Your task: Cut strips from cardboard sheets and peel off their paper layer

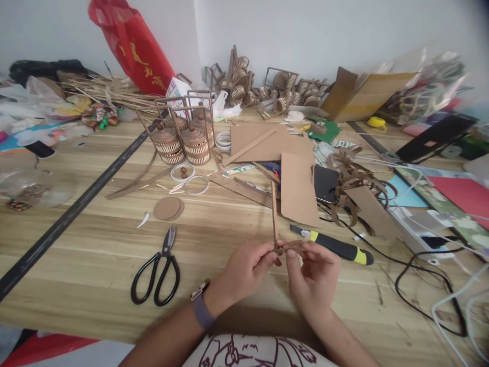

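Note:
A narrow brown cardboard strip (pixel 274 214) stands up from between my fingers, bent near its lower end. My left hand (pixel 250 265) pinches it there between thumb and fingers. My right hand (pixel 315 272) is closed on the same strip's other part, thumb against fingertips. What exactly lies under the fingertips is partly hidden. Black-handled scissors (pixel 167 270) lie to the left of my left hand. A black and yellow utility knife (pixel 336 245) rests just beyond my right hand. Two stacked cardboard discs (pixel 168 208) lie past the scissors.
Small lidded woven baskets (pixel 195 145) in wire-like frames stand at the back left. Cardboard sheets (pixel 300 188) lie ahead, with curled brown strips (pixel 353 178) to their right. White rings (pixel 196 184) sit near the baskets. Cables (pixel 405 280) loop across the right side.

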Tool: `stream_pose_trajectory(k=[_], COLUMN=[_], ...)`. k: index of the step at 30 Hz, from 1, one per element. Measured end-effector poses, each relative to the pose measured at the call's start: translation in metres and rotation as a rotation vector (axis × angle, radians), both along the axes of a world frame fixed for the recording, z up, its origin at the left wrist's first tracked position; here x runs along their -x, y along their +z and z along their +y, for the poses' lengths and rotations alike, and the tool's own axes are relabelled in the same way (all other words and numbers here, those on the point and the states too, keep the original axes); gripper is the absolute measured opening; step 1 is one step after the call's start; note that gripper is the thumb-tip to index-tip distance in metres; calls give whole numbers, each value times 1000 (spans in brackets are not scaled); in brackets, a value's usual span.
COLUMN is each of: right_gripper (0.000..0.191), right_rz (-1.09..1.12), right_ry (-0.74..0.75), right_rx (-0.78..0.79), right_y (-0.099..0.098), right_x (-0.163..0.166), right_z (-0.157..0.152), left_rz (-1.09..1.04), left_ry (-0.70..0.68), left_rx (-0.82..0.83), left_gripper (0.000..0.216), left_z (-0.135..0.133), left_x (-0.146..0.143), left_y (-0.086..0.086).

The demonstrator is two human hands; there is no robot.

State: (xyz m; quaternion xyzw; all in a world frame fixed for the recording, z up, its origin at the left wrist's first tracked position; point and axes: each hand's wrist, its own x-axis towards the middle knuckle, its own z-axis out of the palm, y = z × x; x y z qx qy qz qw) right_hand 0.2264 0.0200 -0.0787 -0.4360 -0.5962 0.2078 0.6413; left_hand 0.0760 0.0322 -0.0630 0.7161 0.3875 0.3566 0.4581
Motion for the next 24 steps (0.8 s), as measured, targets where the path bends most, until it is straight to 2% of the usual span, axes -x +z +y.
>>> stream_pose_trajectory(k=[5,9,15,21,24], right_gripper=[22,23,27,37,41], right_rz=[112,117,-11,-240,-302], right_ry=[-10,17,75,-18,-5], right_rx=[99,95,-29,-18,-11], right_y=[8,8,-1,-15,-16], right_x=[4,2,-2,-11,-14], right_z=[0,1,0,2,2], left_rz=[74,117,60,11,-5], left_ry=[-5,17,70,127,138], left_rx=[-53,-55,55,98,98], left_gripper=[35,31,28,25,26], left_z=[1,0,-2,-2,-2], left_x=[2,1,-3,-4,-3], left_y=[-1,2,9,9,7])
